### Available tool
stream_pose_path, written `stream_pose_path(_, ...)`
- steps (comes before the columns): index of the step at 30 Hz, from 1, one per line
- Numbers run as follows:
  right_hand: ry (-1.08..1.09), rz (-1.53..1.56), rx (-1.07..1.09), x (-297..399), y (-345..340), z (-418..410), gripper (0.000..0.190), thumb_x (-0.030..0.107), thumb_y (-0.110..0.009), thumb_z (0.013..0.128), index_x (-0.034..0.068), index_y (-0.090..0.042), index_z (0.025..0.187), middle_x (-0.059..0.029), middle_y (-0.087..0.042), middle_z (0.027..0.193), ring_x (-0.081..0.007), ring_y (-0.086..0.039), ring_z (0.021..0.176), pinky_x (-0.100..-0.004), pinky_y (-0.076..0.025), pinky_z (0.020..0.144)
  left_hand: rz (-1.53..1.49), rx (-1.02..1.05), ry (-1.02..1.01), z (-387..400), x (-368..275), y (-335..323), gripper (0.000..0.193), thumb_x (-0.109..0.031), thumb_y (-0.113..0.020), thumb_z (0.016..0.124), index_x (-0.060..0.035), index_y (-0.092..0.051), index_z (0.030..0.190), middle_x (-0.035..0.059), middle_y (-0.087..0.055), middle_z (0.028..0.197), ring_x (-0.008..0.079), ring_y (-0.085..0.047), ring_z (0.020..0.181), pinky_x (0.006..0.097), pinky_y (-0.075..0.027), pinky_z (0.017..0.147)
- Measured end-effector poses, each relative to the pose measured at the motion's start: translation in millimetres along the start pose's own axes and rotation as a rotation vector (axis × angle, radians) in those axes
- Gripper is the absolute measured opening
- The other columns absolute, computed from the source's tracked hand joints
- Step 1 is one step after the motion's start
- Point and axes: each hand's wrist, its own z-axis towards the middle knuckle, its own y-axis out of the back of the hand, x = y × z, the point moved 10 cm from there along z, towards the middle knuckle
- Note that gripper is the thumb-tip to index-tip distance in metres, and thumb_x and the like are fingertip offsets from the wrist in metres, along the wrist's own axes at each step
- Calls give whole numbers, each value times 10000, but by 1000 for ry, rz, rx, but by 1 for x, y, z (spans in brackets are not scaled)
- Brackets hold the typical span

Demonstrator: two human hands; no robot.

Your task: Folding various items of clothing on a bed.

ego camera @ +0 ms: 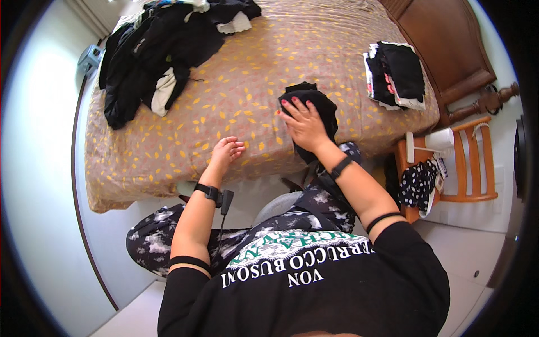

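My right hand (306,127) lies flat, fingers spread, on top of a folded black garment (324,101). The garment sits near the front edge of the bed, and one dark part of it hangs down over that edge. My left hand (228,150) hovers at the bed's edge, its fingers loosely curled and holding nothing. A gap of patterned bedspread (257,113) with yellow leaves separates it from the garment. What lies beneath my right palm is hidden.
A heap of loose black and white clothes (168,50) covers the bed's far left. Folded clothes (402,76) are stacked at the right, near the wooden headboard (446,42). A wooden chair (473,160) holds a white lamp (440,139) and polka-dot cloth (417,185).
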Motion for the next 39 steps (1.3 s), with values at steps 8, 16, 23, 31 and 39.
stream_pose_path(8,-90,89,165,-23,-29,-12,549,440,-517,906,236,-420,1406,-29,-201,1557,-279,-143,1436,-517,-132,1142,20,42,-44,-3,1,1,240,-81,-438,949,-42,-471,1183,129,-624,1036,211,-659,893,278,-547,753)
stream_pose_path(16,-191,-9,418,-11,-19,-79,945,275,-777,649,202,-285,1453,-189,-126,1538,-392,-160,1406,-678,-262,1003,-41,105,-26,1,2,1,236,-77,-438,951,-39,-467,1183,143,-627,1032,220,-660,892,293,-558,740)
stream_pose_path(23,-285,536,-70,-72,35,-51,493,20,-680,677,96,-594,1156,-126,-631,1125,-328,-593,1055,-383,-482,901,4,70,-48,1,4,4,246,-92,-440,958,-31,-460,1196,148,-623,1033,232,-655,901,295,-549,759)
stream_pose_path(31,-1005,898,-846,-271,179,-108,663,99,-656,743,-50,-434,1350,-213,-544,1253,-268,-521,1171,-349,-405,1000,2,69,-69,-3,7,7,223,-97,-448,957,-52,-477,1173,132,-631,997,218,-655,879,288,-544,756)
stream_pose_path(39,-221,-229,-644,-287,342,-65,624,-94,-617,645,126,-553,1225,-100,-552,1292,-309,-511,1194,-405,-398,1010,9,57,-35,0,7,7,205,-90,-459,954,-59,-484,1155,125,-639,971,219,-666,833,285,-562,706)
